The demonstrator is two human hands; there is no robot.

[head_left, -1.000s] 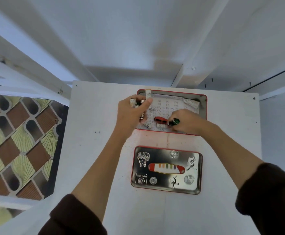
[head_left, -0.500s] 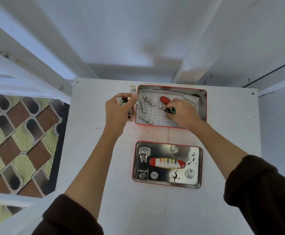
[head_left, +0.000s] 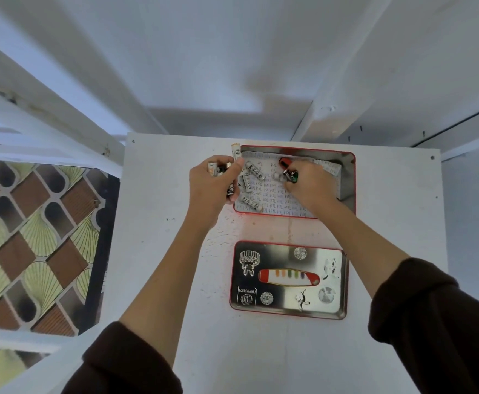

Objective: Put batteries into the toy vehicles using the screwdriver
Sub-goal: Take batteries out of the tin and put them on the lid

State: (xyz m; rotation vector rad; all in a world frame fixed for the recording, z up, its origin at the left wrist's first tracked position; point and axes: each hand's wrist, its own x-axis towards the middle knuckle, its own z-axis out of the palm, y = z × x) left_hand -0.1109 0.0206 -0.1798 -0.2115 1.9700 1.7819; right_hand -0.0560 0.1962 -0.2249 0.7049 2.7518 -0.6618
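Your left hand (head_left: 214, 186) clutches batteries (head_left: 223, 170), right hand (head_left: 308, 184) pinches a toy vehicle (head_left: 289, 173); lift it slowly, clearing the tin (head_left: 349, 180).

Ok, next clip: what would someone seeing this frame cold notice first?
Probably the two hands meeting at the open red-rimmed tin at the far side of the white table. The left hand grips a bunch of batteries at the tin's left edge, and the right hand reaches inside beside small red and green toys. Nearer the person lies the tin's shiny lid.
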